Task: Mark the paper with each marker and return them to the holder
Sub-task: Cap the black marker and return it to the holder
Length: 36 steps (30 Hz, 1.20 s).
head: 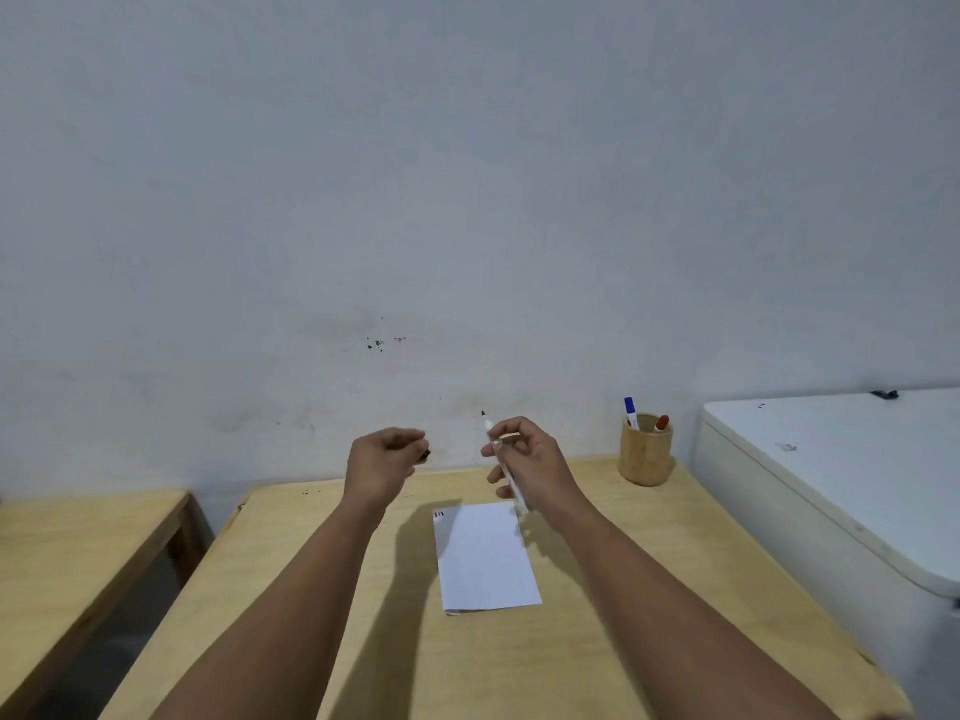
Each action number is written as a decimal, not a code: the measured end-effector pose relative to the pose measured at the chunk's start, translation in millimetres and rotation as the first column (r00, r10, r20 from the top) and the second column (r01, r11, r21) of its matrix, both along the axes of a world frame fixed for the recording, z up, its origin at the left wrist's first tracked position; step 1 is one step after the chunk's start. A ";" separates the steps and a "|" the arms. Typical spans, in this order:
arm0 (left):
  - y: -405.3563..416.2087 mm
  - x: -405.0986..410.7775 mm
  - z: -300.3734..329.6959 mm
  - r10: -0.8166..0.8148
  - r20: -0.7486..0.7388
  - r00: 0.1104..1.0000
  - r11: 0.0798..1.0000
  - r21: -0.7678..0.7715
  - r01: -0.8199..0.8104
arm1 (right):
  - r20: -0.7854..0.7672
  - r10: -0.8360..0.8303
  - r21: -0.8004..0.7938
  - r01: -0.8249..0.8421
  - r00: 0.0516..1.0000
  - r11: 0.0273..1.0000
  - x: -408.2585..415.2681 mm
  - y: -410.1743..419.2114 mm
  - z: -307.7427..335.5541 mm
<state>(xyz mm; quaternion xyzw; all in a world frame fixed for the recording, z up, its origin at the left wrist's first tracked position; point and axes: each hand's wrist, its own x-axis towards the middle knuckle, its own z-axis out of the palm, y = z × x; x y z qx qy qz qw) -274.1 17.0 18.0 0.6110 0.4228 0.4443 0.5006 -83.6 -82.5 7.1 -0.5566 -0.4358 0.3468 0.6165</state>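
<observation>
A white paper [485, 558] lies on the wooden table [597, 589], with short red and blue strokes at its far left corner. My right hand [524, 454] is raised above the paper's far edge and holds an uncapped black marker [506, 465], its tip pointing up. My left hand [387, 459] hovers to the left, fingers closed on a small dark cap [425, 454] that just peeks out. A round wooden holder [645, 454] stands at the table's far right with a blue marker [631, 413] and a red marker [662, 424] inside.
A second wooden table [78, 543] sits to the left across a dark gap. A white chest-like appliance [841, 470] adjoins the table on the right. A pale wall rises right behind the table.
</observation>
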 end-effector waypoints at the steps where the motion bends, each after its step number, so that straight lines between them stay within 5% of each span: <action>1: -4.5 3.2 8.7 -0.010 0.044 0.999 1.000 -0.008 0.010 | 0.083 -0.010 -0.007 0.010 0.996 1.000 -1.9 -3.2 1.4; 5: -18.6 14.6 32.2 -0.035 0.143 0.989 0.999 -0.032 0.040 | 0.259 -0.041 0.002 0.042 0.965 0.999 -5.6 -14.4 2.9; 13: -39.9 32.2 47.8 -0.083 0.172 0.982 0.995 -0.032 0.090 | 0.307 -0.083 0.039 0.074 0.948 0.996 1.0 -31.9 13.2; 29: -66.2 126.5 10.8 -0.186 -0.004 0.983 0.982 0.035 0.186 | 0.175 -0.235 0.042 0.232 0.956 0.972 64.2 -50.3 -28.8; 36: -55.2 203.5 24.7 -0.391 -0.063 0.918 0.920 -0.002 0.392 | 0.161 -0.344 0.053 0.340 0.925 0.939 131.9 -47.6 -16.6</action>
